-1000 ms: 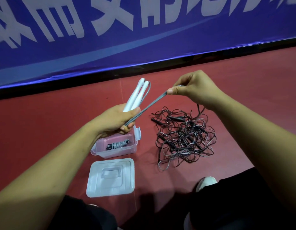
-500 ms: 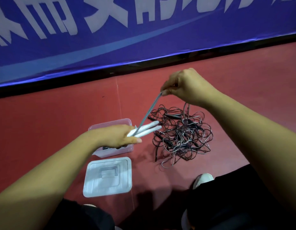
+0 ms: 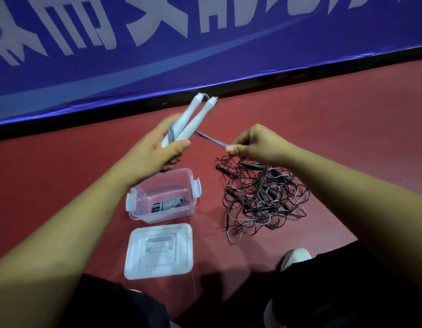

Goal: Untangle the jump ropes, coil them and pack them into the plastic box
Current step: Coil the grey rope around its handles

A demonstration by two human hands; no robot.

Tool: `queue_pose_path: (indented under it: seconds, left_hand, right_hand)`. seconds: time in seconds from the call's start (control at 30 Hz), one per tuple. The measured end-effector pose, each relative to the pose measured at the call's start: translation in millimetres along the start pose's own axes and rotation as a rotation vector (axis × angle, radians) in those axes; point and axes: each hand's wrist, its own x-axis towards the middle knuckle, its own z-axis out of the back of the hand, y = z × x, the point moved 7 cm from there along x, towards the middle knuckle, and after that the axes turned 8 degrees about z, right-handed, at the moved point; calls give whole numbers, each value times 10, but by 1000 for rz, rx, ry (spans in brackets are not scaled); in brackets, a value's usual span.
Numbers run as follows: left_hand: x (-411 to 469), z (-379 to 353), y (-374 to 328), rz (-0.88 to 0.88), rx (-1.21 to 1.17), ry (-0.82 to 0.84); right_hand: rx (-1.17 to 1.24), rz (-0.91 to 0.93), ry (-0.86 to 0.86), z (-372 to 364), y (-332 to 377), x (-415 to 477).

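My left hand (image 3: pixel 155 150) is curled around the two smooth white plastic jump-rope handles (image 3: pixel 195 117), gripping them side by side near their lower ends. They are slim, rounded sticks, and their long axis slants up and to the right, away from me, with the tips towards the wall. A thin grey cord (image 3: pixel 210 139) bends out of the far tips, crosses the handles by my palm and runs taut, down and to the right, to my right hand (image 3: pixel 255 145), which pinches it between thumb and curled fingers. Just below that hand a loose tangle of thin dark and grey ropes (image 3: pixel 264 197) lies on the floor, with black handles buried in it. Under my left wrist stands the clear rectangular plastic box (image 3: pixel 162 216) with side latches, open, and a tight coiled grey-and-black rope bundle (image 3: pixel 168 204) lies in it. Its frosted lid (image 3: pixel 158 252), with a moulded handle, lies flat in front of it. All this sits on a matte red floor (image 3: pixel 323 114). Beyond hangs a glossy blue banner (image 3: pixel 205 55) with large white characters, cropped and unreadable to me. A white shoe toe (image 3: pixel 296 258) shows near my knee.
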Motion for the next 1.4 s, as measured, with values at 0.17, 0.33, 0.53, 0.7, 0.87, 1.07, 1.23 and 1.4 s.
queue_pose_path:
  seconds: [0.17, 0.33, 0.53, 0.7, 0.87, 1.07, 1.23, 1.4]
  left_hand:
    - [107, 198, 35, 5, -73, -128]
    - [214, 464, 400, 206, -5, -260]
    - [256, 318, 566, 268, 729, -162]
    - [206, -285, 711, 288, 987, -35]
    - [172, -421, 670, 261, 1080, 25]
    - [111, -678, 565, 160, 1081, 151]
    - [110, -592, 445, 137, 1082, 161]
    - [28, -524, 386, 108, 862, 231]
  right_hand:
    - [176, -59, 55, -15, 81, -107]
    - [163, -15, 62, -11, 303, -190]
    - [18, 117, 47, -8, 622, -248]
    - [-3, 171, 44, -63, 692, -236]
    - [-45, 214, -68, 94, 638, -186]
    - [-133, 270, -189, 165, 620, -133]
    - [-105, 221, -299, 294, 435, -56]
    - [-70, 159, -268, 259, 243, 31]
